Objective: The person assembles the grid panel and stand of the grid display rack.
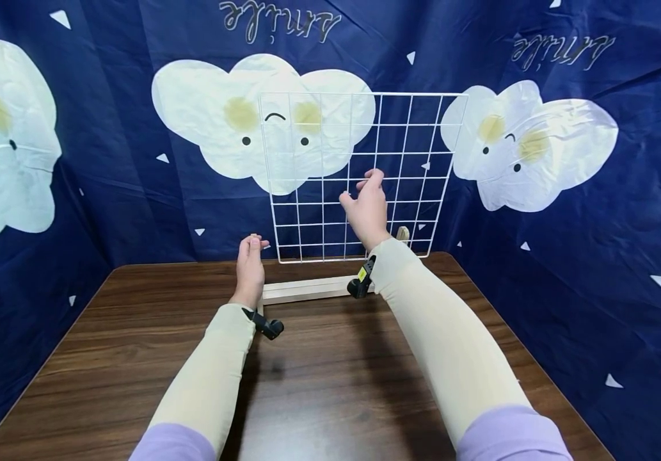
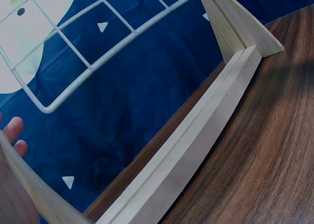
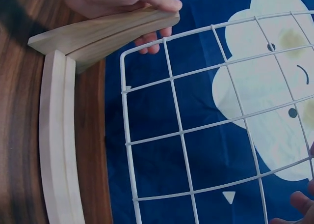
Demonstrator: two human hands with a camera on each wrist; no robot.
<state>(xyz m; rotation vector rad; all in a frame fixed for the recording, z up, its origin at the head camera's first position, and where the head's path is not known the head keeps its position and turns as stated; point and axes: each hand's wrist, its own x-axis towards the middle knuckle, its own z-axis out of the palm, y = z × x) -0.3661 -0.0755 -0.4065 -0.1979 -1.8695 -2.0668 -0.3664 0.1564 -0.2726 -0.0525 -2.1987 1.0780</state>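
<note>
A white wire grid panel point(image 1: 307, 224) hangs upright above a wooden stand, its lower edge apart from the stand's crossbar point(image 1: 307, 290). My right hand point(image 1: 368, 211) holds the panel near its middle with bent fingers; in the right wrist view only some fingertips point(image 3: 300, 204) show. At the stand's left end, my left hand point(image 1: 249, 272) pinches the tapered wooden side piece point(image 3: 110, 35), with thumb and fingers on opposite faces. A groove runs along the crossbar. The other side piece point(image 2: 240, 25) stands at the right end, partly behind my right wrist in the head view.
The stand rests near the back of a dark wood-grain table point(image 1: 151, 358). Behind it hangs a blue cloth point(image 1: 123, 160) with white cloud shapes and small triangles. A similar cloth runs down the right side. Each wrist wears a small black camera point(image 1: 269, 328).
</note>
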